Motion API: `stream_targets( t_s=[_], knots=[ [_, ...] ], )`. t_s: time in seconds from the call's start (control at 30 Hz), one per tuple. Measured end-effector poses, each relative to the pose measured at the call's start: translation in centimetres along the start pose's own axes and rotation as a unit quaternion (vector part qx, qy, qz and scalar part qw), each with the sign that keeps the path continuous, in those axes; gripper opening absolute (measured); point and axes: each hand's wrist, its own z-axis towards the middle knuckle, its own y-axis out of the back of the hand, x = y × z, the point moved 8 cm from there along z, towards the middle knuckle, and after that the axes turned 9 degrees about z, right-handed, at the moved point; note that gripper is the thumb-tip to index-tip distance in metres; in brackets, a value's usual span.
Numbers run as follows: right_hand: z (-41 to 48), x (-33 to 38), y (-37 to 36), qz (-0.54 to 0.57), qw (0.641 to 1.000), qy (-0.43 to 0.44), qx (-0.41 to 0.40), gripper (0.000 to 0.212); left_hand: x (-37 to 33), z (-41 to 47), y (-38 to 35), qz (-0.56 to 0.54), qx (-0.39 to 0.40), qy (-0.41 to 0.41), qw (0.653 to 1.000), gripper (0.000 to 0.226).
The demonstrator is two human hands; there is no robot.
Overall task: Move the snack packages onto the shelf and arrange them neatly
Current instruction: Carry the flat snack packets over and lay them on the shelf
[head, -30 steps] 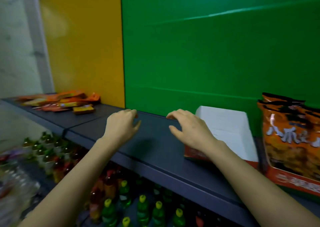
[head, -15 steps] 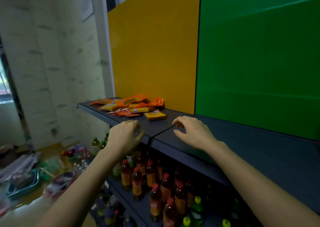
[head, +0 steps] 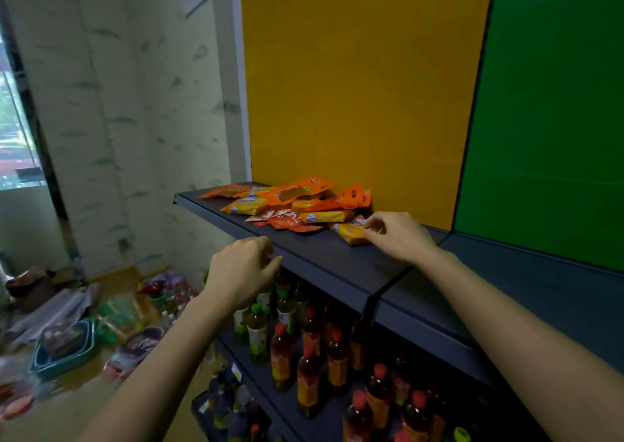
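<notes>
A loose heap of orange, yellow and red snack packages (head: pixel 290 200) lies on the dark shelf (head: pixel 337 259), against the yellow back panel. My right hand (head: pixel 400 237) is at the heap's right end, thumb and curled fingers pinching the edge of the nearest yellow snack package (head: pixel 349 233). My left hand (head: pixel 241 267) hovers at the shelf's front edge, left of and below the heap, fingers loosely curled and holding nothing.
Below the shelf, a lower shelf holds several drink bottles (head: pixel 307 357) with red and green caps. A green back panel (head: pixel 547 120) stands to the right. On the floor at the left lie a teal basket (head: pixel 62 350) and loose packets.
The view has swung left, bringing the snack heap to the middle. My right hand has reached forward to the yellow package. My left hand stays near the shelf's front edge.
</notes>
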Motion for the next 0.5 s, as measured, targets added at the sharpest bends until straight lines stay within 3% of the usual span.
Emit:
stream_targets(
  t_s=[0.27, 0.5],
  knots=[
    [11.0, -4.4, -2.1, 0.03, 0.995, -0.09, -0.038, 0.029, 2.5, 10.4, -5.6, -0.046, 0.004, -0.043, 0.998, 0.03],
    [18.6, -7.4, -5.3, 0.021, 0.981, -0.193, -0.02, 0.051, 3.7, 18.6, -10.6, -0.071, -0.007, -0.069, 0.995, 0.032]
  ],
)
